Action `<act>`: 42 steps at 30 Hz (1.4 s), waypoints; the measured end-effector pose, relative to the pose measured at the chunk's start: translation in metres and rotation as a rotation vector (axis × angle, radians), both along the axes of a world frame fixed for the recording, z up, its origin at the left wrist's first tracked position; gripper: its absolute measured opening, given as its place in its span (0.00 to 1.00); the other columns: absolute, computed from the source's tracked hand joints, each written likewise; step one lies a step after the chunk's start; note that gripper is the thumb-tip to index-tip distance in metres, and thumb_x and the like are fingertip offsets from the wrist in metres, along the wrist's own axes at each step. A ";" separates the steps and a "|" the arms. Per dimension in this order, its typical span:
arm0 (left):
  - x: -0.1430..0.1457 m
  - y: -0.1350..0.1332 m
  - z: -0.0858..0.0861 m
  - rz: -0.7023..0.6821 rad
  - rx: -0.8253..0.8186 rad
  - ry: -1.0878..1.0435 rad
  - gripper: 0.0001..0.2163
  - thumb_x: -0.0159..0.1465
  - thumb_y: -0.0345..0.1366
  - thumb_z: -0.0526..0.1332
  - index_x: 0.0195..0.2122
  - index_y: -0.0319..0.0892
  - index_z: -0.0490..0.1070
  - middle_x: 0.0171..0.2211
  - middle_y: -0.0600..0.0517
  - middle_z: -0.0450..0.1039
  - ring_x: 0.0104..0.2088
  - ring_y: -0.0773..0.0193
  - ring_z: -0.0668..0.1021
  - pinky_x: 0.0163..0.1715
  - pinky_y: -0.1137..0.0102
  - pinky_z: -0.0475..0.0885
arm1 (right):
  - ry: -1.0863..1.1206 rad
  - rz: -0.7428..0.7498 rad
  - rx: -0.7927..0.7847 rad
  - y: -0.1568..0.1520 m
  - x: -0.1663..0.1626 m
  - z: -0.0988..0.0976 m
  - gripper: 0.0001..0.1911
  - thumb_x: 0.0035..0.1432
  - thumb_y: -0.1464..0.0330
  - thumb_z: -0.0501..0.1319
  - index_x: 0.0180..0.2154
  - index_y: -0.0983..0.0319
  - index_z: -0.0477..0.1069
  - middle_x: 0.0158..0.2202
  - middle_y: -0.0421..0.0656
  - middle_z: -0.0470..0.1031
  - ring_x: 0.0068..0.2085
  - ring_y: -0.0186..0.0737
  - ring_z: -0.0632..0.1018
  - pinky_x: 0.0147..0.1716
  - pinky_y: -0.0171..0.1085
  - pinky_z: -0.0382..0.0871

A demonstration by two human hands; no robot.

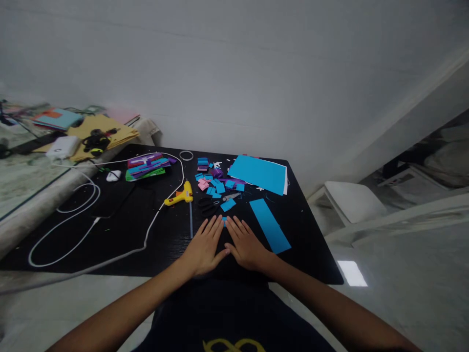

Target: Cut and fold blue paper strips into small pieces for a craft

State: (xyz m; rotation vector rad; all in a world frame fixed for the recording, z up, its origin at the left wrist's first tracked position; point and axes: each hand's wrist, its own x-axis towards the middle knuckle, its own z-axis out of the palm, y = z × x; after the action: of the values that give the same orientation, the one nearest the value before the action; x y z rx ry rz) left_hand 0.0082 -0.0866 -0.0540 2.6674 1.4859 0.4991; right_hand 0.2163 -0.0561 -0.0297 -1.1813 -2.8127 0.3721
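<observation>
My left hand [206, 247] and my right hand [244, 244] lie flat near the front of the black table [164, 239], fingers stretched out and thumbs meeting. Between the index fingertips shows a bit of blue paper [224, 221], mostly covered by the fingers. Just beyond the fingertips are scissors [231, 197] with black handles and a small blue paper piece [227, 205]. To the right of my right hand lies a long blue paper strip [270, 226]. A yellow glue gun [180, 194] with a glue stick rests beyond my left hand, to the left.
Small blue and pink paper pieces [216, 186] are scattered behind the scissors. Large blue sheets [258, 173] lie at the back right. Bundled coloured strips [148, 166] sit at the back left. A white cable [146, 237] loops across the table's left side. A white stool [348, 200] stands right.
</observation>
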 end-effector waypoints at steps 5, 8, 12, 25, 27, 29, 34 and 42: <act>0.000 0.000 0.000 0.005 -0.002 0.009 0.40 0.71 0.59 0.48 0.75 0.37 0.43 0.73 0.38 0.51 0.73 0.47 0.55 0.70 0.52 0.49 | 0.010 -0.006 -0.018 0.002 0.001 0.002 0.35 0.70 0.63 0.53 0.72 0.70 0.48 0.75 0.53 0.47 0.75 0.54 0.49 0.72 0.56 0.48; 0.000 0.000 0.000 0.007 -0.019 0.001 0.40 0.71 0.59 0.49 0.75 0.37 0.43 0.74 0.38 0.49 0.73 0.47 0.54 0.70 0.52 0.50 | 0.022 0.006 -0.031 0.004 0.003 0.005 0.35 0.71 0.61 0.54 0.72 0.70 0.48 0.74 0.54 0.48 0.75 0.53 0.50 0.72 0.56 0.48; 0.000 -0.001 0.000 0.031 -0.031 -0.038 0.41 0.70 0.59 0.50 0.75 0.38 0.39 0.74 0.38 0.47 0.73 0.47 0.55 0.70 0.52 0.53 | 0.039 0.040 -0.029 0.008 0.005 0.007 0.36 0.71 0.58 0.54 0.72 0.68 0.49 0.74 0.53 0.51 0.74 0.55 0.53 0.70 0.56 0.52; -0.005 -0.003 0.001 0.151 -0.133 -0.369 0.26 0.72 0.43 0.54 0.69 0.41 0.55 0.69 0.38 0.60 0.69 0.48 0.65 0.66 0.50 0.65 | 0.297 -0.021 0.084 0.041 -0.006 -0.002 0.12 0.70 0.70 0.55 0.48 0.62 0.75 0.50 0.51 0.79 0.53 0.49 0.75 0.53 0.48 0.71; -0.007 -0.002 0.004 0.174 -0.149 -0.511 0.20 0.72 0.40 0.54 0.63 0.42 0.61 0.65 0.40 0.65 0.65 0.50 0.70 0.64 0.51 0.67 | 0.330 -0.018 0.083 0.041 -0.006 -0.001 0.13 0.71 0.70 0.52 0.45 0.62 0.75 0.48 0.51 0.79 0.51 0.49 0.76 0.52 0.47 0.70; -0.008 0.000 0.010 0.202 -0.179 -0.632 0.15 0.71 0.39 0.55 0.58 0.44 0.66 0.59 0.42 0.71 0.60 0.52 0.75 0.61 0.53 0.71 | 0.437 -0.077 0.067 0.040 -0.006 0.002 0.13 0.71 0.70 0.52 0.42 0.62 0.75 0.44 0.50 0.80 0.48 0.47 0.77 0.51 0.46 0.70; -0.002 0.015 0.038 0.256 -0.339 -0.830 0.15 0.67 0.41 0.61 0.54 0.44 0.69 0.48 0.47 0.77 0.48 0.57 0.79 0.51 0.61 0.75 | 0.686 -0.292 -0.204 0.034 -0.006 0.023 0.11 0.69 0.65 0.56 0.37 0.61 0.74 0.32 0.42 0.79 0.35 0.40 0.78 0.38 0.38 0.70; 0.007 0.027 0.056 0.176 -0.476 -0.794 0.13 0.68 0.45 0.59 0.33 0.42 0.74 0.26 0.55 0.71 0.29 0.65 0.72 0.32 0.71 0.65 | 0.858 -0.327 -0.576 0.025 -0.010 0.028 0.10 0.61 0.61 0.64 0.37 0.61 0.75 0.34 0.42 0.81 0.37 0.40 0.81 0.39 0.37 0.73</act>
State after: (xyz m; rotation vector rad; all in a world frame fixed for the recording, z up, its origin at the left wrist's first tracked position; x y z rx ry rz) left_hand 0.0151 -0.0599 0.0018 1.6785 1.3442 0.9286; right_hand 0.2066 -0.0312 -0.0019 -1.1365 -1.7820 1.3321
